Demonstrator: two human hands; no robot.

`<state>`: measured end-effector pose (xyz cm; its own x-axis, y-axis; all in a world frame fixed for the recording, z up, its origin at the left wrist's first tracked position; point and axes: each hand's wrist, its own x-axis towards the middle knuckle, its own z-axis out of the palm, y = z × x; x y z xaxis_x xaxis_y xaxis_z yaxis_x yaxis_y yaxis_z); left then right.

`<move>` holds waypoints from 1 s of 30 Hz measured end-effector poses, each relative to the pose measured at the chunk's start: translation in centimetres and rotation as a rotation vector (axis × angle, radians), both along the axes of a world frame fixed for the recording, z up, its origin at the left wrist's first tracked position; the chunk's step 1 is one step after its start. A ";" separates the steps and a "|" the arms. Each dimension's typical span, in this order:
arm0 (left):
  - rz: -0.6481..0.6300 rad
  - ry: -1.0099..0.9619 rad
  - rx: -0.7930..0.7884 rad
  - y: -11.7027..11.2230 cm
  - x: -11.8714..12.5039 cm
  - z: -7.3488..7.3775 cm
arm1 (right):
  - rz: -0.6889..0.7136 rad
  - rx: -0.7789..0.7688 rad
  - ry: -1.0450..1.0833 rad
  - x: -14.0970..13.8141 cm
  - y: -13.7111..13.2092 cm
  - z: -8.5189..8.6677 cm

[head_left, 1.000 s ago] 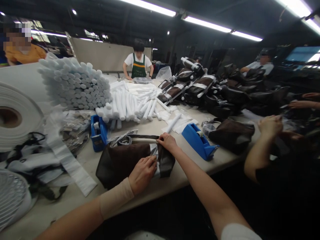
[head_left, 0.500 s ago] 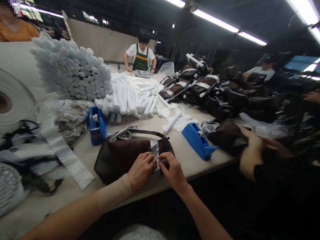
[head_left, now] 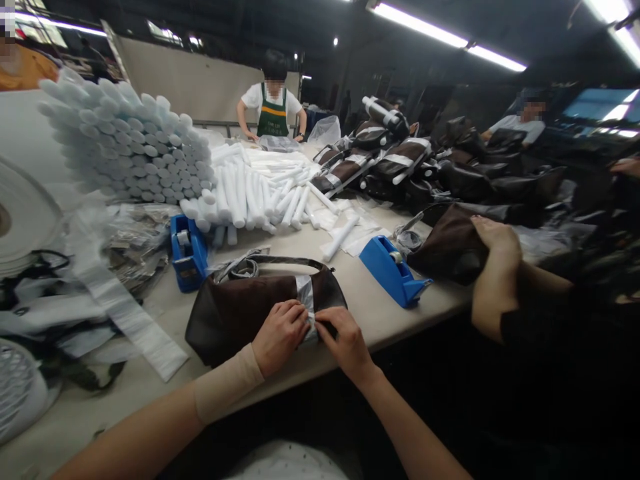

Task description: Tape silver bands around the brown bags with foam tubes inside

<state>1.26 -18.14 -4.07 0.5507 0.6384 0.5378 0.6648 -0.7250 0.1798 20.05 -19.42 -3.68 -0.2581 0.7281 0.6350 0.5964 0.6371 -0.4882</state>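
Note:
A dark brown bag [head_left: 240, 313] lies on the pale table [head_left: 125, 400], with a silver-grey band [head_left: 306, 300] wrapped around its right part. My left hand [head_left: 279, 337], with a beige sleeve on the forearm, grips the bag at the band's left side. My right hand [head_left: 346, 343] holds the band's lower end from the other side, with its fingers close to my left hand. The band's lower end is partly hidden by my fingers. The bag's handle [head_left: 273, 261] lies along its top edge.
Blue tape dispensers [head_left: 187, 253] [head_left: 393, 270] stand on either side of the bag. A co-worker's hand [head_left: 493, 243] holds another brown bag [head_left: 447, 247] at right. White foam tubes [head_left: 125, 143] [head_left: 255, 190] are stacked ahead, and a white roll [head_left: 20, 213] stands at left.
My right hand has come down from the bag's top edge to the band beside my left hand. The co-worker has tilted the other bag up. My view has turned slightly.

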 end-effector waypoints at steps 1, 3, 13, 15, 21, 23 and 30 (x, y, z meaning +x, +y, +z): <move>-0.001 0.006 -0.036 0.0 -0.1 0.2 | -0.050 0.010 0.023 0.5 0.3 0.2; -0.016 0.024 -0.125 0.0 -0.3 0.8 | -0.175 0.029 0.080 1.7 0.9 0.6; -0.170 0.174 -0.359 0.1 -2.4 3.2 | -0.141 -0.406 0.185 1.2 -4.5 -3.5; -0.187 0.238 -0.356 0.2 -2.5 2.9 | -0.164 -0.474 0.235 0.2 -4.7 -4.3; -0.163 0.333 -0.338 0.1 -2.2 2.9 | -0.192 -0.506 0.287 -1.0 -3.3 -4.4; -0.162 0.341 -0.339 0.3 -2.1 3.3 | -0.156 -0.499 0.357 -1.1 -2.9 -4.2; -0.144 0.340 -0.338 1.2 -1.8 4.8 | -0.142 -0.466 0.328 0.3 -2.0 -3.8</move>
<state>-0.57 -16.91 0.71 0.7546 0.6502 0.0885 0.6238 -0.7526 0.2109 20.31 -21.45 -7.51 0.0189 0.9626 0.2701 0.4304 0.2360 -0.8712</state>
